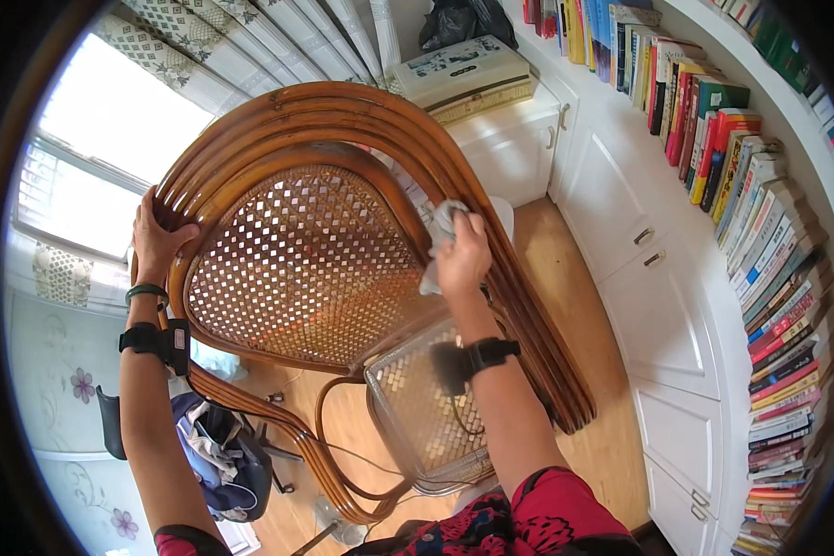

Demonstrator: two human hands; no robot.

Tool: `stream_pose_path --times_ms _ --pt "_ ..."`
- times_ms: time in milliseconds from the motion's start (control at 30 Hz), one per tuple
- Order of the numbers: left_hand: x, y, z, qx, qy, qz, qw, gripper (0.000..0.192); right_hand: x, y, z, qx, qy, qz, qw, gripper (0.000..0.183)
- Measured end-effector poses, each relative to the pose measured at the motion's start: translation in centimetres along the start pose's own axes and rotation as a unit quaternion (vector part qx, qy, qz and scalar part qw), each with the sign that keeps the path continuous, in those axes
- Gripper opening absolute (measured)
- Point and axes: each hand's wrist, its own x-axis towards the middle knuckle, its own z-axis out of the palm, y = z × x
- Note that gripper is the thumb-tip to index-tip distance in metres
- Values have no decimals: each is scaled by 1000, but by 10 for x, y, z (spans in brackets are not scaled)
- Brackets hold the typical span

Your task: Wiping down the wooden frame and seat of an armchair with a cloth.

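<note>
In front of me stands a rattan chair with a tall rounded frame of several brown bent poles (333,104) and a woven cane backrest (299,271). My left hand (158,236) grips the frame's left side, thumb toward the inner rim. At the right side of the backrest, my right hand (464,257) holds a crumpled grey-white cloth (445,219) against the poles. Below the backrest is the woven seat (417,403), covered by something clear and shiny that looks like plastic. The right forearm and its strap hide part of the seat.
White cabinets (639,278) and shelves of books (771,236) curve along the right. A decorated box (462,73) and a black plastic bag (469,24) sit behind the chair. An office chair (240,452) bearing clothes stands at lower left. A thin cable (361,455) crosses near the seat.
</note>
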Motion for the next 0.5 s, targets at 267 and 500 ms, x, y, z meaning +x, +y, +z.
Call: stream_pose_path --times_ms 267,500 --pt "1 -4 0 37 15 -4 999 90 -71 66 -37 -72 -52 109 990 36" --pt "6 -13 -1 29 8 8 1000 90 -85 76 -63 -163 -178 203 949 36"
